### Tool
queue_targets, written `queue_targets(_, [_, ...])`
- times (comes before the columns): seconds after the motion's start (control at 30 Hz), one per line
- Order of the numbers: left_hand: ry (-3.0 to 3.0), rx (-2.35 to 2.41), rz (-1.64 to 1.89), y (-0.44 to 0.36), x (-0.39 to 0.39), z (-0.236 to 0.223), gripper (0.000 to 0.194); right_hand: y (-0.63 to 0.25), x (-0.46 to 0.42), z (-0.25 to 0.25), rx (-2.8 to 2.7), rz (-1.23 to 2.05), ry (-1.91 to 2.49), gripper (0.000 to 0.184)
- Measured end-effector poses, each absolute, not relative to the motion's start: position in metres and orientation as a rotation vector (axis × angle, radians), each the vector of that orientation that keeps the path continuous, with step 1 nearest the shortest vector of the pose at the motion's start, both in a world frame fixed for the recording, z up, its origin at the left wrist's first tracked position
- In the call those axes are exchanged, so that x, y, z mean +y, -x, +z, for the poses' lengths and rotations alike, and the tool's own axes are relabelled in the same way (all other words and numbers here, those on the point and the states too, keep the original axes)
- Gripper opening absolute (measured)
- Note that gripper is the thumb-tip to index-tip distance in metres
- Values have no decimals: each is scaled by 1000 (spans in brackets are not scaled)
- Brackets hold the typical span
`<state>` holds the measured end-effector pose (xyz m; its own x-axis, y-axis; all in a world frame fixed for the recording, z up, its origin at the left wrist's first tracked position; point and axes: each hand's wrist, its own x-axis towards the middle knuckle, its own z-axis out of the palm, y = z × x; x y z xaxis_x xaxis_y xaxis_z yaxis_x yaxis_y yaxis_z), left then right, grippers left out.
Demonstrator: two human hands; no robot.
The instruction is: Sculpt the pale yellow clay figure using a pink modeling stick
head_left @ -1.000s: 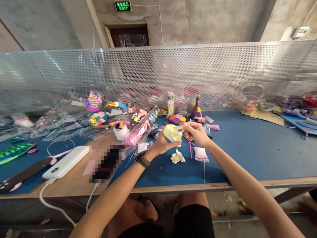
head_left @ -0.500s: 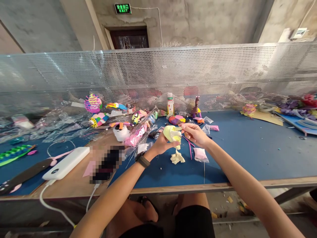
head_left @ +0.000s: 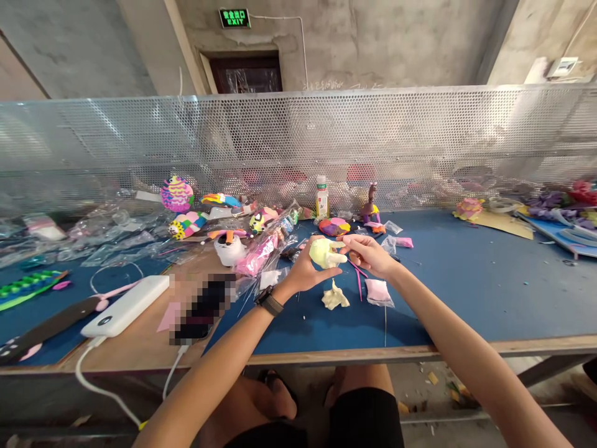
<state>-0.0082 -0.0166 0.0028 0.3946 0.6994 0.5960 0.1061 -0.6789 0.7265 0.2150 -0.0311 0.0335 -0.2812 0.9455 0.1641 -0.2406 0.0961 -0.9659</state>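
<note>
My left hand is curled around a pale yellow lump of modelling clay, with a rounded body and finger-like projections on its right side. The fingers of my right hand are pinched together at one of the upper projections, touching the clay. Below both hands a ragged cream piece of clay lies on the blue tabletop. Beside it are a thin pink tool and a small bag of pale pink clay.
A bottle stands at the back before a perforated metal screen. Colourful clay figures and plastic wrappers crowd the left. A white power bank and a blurred phone lie nearer. A yellow board is at right.
The yellow clay has turned in my left hand, so its projections point more to the right. A part that hung down toward the cream piece no longer shows there.
</note>
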Motion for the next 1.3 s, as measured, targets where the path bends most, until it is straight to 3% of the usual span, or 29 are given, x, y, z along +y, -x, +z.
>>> queue_targets(0.17, [-1750,529,1087,7,-20,6,74,-217,-36,33,-1580,1011,817,52])
queue_targets(0.37, [-1578,419,1024,7,-20,12,58,-214,-42,34,-1890,505,904,37])
queue_targets(0.53, [-1569,423,1002,9,-16,11,56,-210,-39,29,-1817,412,904,41])
queue_targets(0.7, [-1522,455,1012,9,-10,6,55,-208,-39,31,-1796,297,881,32])
queue_targets(0.93, [-1479,460,959,4,-8,6,61,-201,-37,34,-1806,359,933,33])
queue_targets(1.07, [-1462,504,1084,3,-4,5,60,-201,-35,29,-1715,463,974,52])
queue_targets(1.3, [-1455,548,1277,9,1,13,47,-212,-25,8,-1840,1098,988,59])
